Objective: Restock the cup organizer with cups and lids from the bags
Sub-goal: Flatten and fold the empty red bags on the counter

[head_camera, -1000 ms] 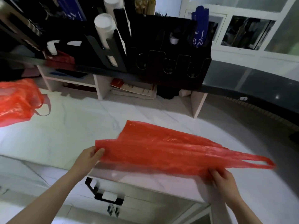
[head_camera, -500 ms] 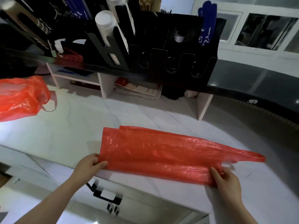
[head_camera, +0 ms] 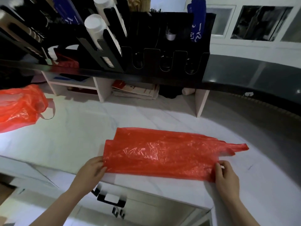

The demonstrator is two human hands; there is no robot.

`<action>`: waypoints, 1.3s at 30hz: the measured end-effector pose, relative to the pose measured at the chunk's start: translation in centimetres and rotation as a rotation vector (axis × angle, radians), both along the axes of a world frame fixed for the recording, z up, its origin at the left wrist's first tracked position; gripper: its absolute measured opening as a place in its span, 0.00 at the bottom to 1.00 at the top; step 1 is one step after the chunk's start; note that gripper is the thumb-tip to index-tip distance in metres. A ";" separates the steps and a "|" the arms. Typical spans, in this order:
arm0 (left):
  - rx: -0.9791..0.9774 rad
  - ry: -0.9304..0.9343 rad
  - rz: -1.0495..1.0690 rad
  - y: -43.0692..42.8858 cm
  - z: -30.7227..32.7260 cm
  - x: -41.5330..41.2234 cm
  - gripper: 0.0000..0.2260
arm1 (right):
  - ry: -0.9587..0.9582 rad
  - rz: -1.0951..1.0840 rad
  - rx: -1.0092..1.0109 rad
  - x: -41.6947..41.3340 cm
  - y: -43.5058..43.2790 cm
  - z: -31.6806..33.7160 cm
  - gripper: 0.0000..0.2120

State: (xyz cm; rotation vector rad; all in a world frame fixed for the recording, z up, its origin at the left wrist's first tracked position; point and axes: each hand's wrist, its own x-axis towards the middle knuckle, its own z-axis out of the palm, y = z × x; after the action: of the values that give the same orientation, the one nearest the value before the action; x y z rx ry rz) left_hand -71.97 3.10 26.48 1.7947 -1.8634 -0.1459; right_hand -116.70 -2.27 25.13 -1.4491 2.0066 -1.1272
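While left hand point(head_camera: 91, 170) and right hand point(head_camera: 227, 176) pinch one flat bag point(head_camera: 162, 154), one bulging bag point(head_camera: 21, 106) apart

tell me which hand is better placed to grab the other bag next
Left, likely. The left hand grips the left end of the flat bag, nearer the other bag; the right hand pinches its far right end.

No lettering reads clearly: the blue wrapper point(head_camera: 196, 22) at the right end of the cup organizer point(head_camera: 162, 39) carries white marks (blurred strokes, not legible words).
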 end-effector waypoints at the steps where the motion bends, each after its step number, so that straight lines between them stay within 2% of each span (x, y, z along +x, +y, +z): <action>1: -0.021 -0.009 -0.002 0.1 0.0 -0.1 0.05 | -0.009 -0.001 0.002 0.1 0.1 0.0 0.06; 3: -0.060 -0.118 -0.101 0.1 0.2 -0.3 0.03 | -0.022 0.014 0.002 0.0 0.1 -0.1 0.05; 5: -0.068 -0.189 -0.175 0.1 0.2 -0.4 0.11 | -0.031 0.055 0.017 -0.1 0.0 -0.1 0.06; 7: -0.018 -0.081 -0.125 -0.3 0.3 -0.4 0.12 | -0.039 0.089 0.022 -0.4 -0.1 -0.2 0.08; 10: 0.198 0.214 0.122 -0.7 0.0 -0.1 0.05 | -0.036 0.089 0.015 -0.5 -0.1 -0.2 0.10; 11: 0.254 0.224 0.181 -0.8 -0.2 0.1 0.05 | -0.025 0.084 0.014 -0.4 -0.1 -0.2 0.09; 15: 0.384 -0.097 0.343 -1.5 0.0 -0.1 0.04 | 0.072 0.097 0.057 -0.1 -0.6 -0.3 0.06; 17: 0.410 -0.190 0.435 -1.9 0.2 -0.9 0.08 | 0.140 0.087 0.067 0.0 -0.8 -0.5 0.07; 19: 0.387 -0.226 0.484 -1.8 0.1 -1.7 0.10 | 0.157 0.072 0.064 0.0 -0.9 -0.5 0.08; 26: 0.338 -0.266 0.450 -0.6 -0.3 -1.4 0.08 | 0.142 0.081 0.034 0.1 -0.4 -0.5 0.13; 31: 0.337 -0.239 0.472 -1.0 0.0 -1.0 0.09 | 0.173 0.041 0.024 0.6 0.0 -0.2 0.07; 35: 0.300 -0.273 0.463 -0.7 -0.3 -0.8 0.07 | 0.233 0.088 0.033 0.5 0.0 -0.6 0.07; 39: 0.285 -0.191 0.477 -0.5 -1.0 -0.9 0.06 | 0.255 0.091 0.007 0.0 -0.5 -1.1 0.07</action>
State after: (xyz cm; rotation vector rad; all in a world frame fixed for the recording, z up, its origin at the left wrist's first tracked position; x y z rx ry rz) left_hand -72.85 2.61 25.53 2.4742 -1.5355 -0.0662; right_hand -116.67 -2.79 24.06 -1.7365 2.0829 -0.9359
